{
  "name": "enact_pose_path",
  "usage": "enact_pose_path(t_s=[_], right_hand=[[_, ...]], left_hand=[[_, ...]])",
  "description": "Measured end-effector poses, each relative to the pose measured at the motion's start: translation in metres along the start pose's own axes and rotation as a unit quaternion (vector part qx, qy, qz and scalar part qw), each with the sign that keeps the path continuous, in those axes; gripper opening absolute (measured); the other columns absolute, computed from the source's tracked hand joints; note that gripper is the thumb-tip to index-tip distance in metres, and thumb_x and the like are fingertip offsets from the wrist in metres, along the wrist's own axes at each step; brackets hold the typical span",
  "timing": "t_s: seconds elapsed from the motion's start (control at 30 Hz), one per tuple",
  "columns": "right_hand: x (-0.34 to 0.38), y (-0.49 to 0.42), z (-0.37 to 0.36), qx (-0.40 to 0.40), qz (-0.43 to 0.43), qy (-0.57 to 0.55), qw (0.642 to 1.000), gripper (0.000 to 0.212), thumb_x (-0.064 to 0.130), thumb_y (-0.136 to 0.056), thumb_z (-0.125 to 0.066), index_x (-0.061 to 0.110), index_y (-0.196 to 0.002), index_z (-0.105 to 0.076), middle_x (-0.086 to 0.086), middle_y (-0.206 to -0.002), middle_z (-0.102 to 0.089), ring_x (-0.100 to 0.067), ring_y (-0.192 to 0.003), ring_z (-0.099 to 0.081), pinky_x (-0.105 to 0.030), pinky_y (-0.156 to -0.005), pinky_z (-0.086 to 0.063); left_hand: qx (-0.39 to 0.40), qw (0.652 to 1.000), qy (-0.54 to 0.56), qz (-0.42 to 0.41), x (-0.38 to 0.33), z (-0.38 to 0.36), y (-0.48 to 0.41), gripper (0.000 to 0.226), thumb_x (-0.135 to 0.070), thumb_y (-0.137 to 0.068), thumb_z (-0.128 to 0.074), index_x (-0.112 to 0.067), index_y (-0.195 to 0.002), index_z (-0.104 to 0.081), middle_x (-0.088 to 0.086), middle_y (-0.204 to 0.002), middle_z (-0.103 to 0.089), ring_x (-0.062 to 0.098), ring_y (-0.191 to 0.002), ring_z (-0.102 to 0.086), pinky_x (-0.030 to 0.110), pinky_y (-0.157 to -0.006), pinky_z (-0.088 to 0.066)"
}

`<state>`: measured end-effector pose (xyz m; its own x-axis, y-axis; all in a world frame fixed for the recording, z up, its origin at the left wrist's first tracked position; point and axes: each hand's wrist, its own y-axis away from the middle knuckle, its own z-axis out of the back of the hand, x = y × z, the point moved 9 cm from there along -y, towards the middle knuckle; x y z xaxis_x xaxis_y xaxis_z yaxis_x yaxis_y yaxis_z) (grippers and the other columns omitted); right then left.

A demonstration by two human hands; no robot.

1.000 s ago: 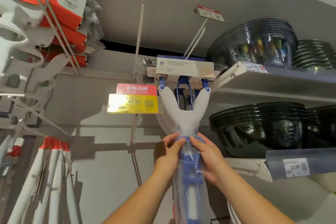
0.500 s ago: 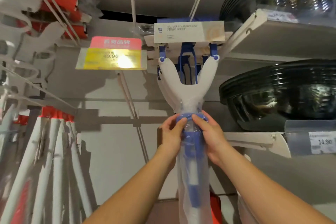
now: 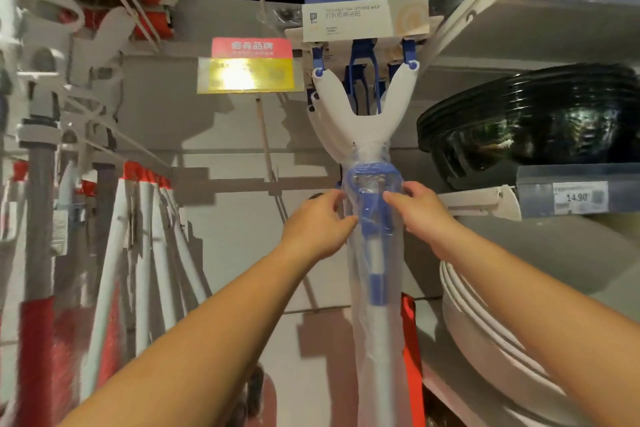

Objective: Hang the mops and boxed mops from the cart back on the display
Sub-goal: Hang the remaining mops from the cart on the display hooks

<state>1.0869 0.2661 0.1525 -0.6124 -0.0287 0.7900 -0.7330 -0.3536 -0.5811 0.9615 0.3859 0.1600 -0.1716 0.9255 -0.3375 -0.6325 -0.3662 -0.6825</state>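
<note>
our sponge mop [image 3: 360, 121] is hanging head-up on the display, just right of the yellow price tag [image 3: 247, 74] and left of the stacked black bowls [image 3: 540, 128]. its handle is in a clear plastic sleeve [image 3: 377, 340]. our left hand [image 3: 317, 222] and right hand [image 3: 424, 215] flank it with loose fingers, tips only touching the plastic, not wrapped round.

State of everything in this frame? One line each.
mop: hangs head-up, handle inside a plastic bag.
left hand: on the bag's left side, grip unclear.
right hand: fingertips on the bag's right side, grip unclear.
black bowls: stacked.
white plates: stacked.
yellow tag: washed out by glare.
</note>
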Motion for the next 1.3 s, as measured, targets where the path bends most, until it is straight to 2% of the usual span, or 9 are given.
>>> enact_pose_path(t_s=[0.1,0.2,0.3,0.43,0.77,0.93,1.03,1.13,1.3], right_hand=[[0.006,0.029,-0.004,0.023,-0.012,0.126,0.992,0.038,0.021,-0.091,-0.058,0.01,-0.127,-0.053,-0.006,-0.115,-0.059,-0.019,-0.098,-0.054,-0.027,-0.079,-0.039],[0.014,0.065,-0.005,0.046,-0.032,0.229,0.972,0.025,0.023,-0.091,-0.058,0.01,-0.112,-0.062,-0.004,-0.104,-0.061,-0.019,-0.088,-0.053,-0.028,-0.074,-0.04],[0.016,0.106,-0.006,0.076,-0.051,0.343,0.935,0.022,0.027,-0.087,-0.058,0.009,-0.097,-0.068,-0.012,-0.104,-0.068,-0.026,-0.091,-0.06,-0.033,-0.078,-0.048],[0.023,0.167,0.002,0.124,-0.084,0.45,0.88,0.026,0.029,-0.089,-0.056,0.01,-0.103,-0.068,-0.01,-0.106,-0.067,-0.027,-0.098,-0.06,-0.036,-0.083,-0.05],[0.05,0.267,0.074,0.109,-0.132,0.513,0.841,0.03,0.032,-0.088,-0.057,0.013,-0.106,-0.068,-0.009,-0.107,-0.066,-0.025,-0.095,-0.06,-0.036,-0.081,-0.05],[0.065,0.327,0.127,0.098,-0.161,0.518,0.835,0.022,0.03,-0.087,-0.057,0.015,-0.101,-0.067,-0.007,-0.099,-0.065,-0.023,-0.087,-0.06,-0.034,-0.075,-0.05],[0.077,0.372,0.174,0.086,-0.182,0.539,0.818,0.02,0.035,-0.087,-0.058,0.016,-0.093,-0.066,-0.006,-0.094,-0.063,-0.024,-0.086,-0.058,-0.032,-0.071,-0.047],[0.089,0.422,0.227,0.078,-0.219,0.55,0.802,0.028,0.038,-0.089,-0.057,0.015,-0.102,-0.067,-0.007,-0.102,-0.063,-0.027,-0.096,-0.058,-0.035,-0.081,-0.049],[0.096,0.511,0.307,0.058,-0.281,0.556,0.78,0.028,0.036,-0.088,-0.057,0.013,-0.1,-0.068,-0.008,-0.101,-0.065,-0.028,-0.095,-0.06,-0.04,-0.084,-0.052]], left_hand=[[0.064,0.995,-0.068,-0.031,-0.006,0.005,0.026,0.043,-0.038,-0.09,-0.053,-0.025,-0.131,-0.051,0.002,-0.126,-0.06,0.027,-0.114,-0.056,0.036,-0.09,-0.047],[0.112,0.987,-0.106,-0.044,-0.007,0.011,0.054,0.041,-0.038,-0.089,-0.053,-0.025,-0.128,-0.054,0.004,-0.125,-0.061,0.028,-0.114,-0.056,0.037,-0.09,-0.048],[0.149,0.981,-0.118,-0.049,-0.006,0.015,0.086,0.037,-0.038,-0.088,-0.053,-0.023,-0.121,-0.06,0.005,-0.121,-0.063,0.029,-0.11,-0.058,0.037,-0.09,-0.049],[0.191,0.971,-0.131,-0.061,-0.012,0.014,0.13,0.034,-0.04,-0.089,-0.054,-0.021,-0.116,-0.063,0.005,-0.119,-0.063,0.028,-0.106,-0.059,0.033,-0.079,-0.045],[0.238,0.959,-0.103,-0.116,-0.075,0.022,0.208,0.026,-0.039,-0.089,-0.054,-0.022,-0.105,-0.065,0.002,-0.097,-0.06,0.026,-0.088,-0.057,0.034,-0.073,-0.046],[0.246,0.953,-0.083,-0.154,-0.133,0.026,0.255,0.015,-0.037,-0.087,-0.056,-0.021,-0.086,-0.057,0.003,-0.087,-0.055,0.027,-0.085,-0.055,0.036,-0.074,-0.046],[0.267,0.944,-0.062,-0.183,-0.182,0.023,0.295,0.02,-0.041,-0.088,-0.056,-0.022,-0.091,-0.061,0.003,-0.09,-0.054,0.027,-0.089,-0.057,0.035,-0.073,-0.045],[0.301,0.929,-0.043,-0.21,-0.235,0.022,0.34,0.031,-0.042,-0.09,-0.055,-0.018,-0.105,-0.064,0.005,-0.097,-0.057,0.025,-0.087,-0.053,0.035,-0.073,-0.043],[0.347,0.903,-0.002,-0.254,-0.328,0.014,0.42,0.034,-0.041,-0.09,-0.054,-0.023,-0.118,-0.064,0.006,-0.124,-0.059,0.028,-0.11,-0.057,0.034,-0.08,-0.044]])
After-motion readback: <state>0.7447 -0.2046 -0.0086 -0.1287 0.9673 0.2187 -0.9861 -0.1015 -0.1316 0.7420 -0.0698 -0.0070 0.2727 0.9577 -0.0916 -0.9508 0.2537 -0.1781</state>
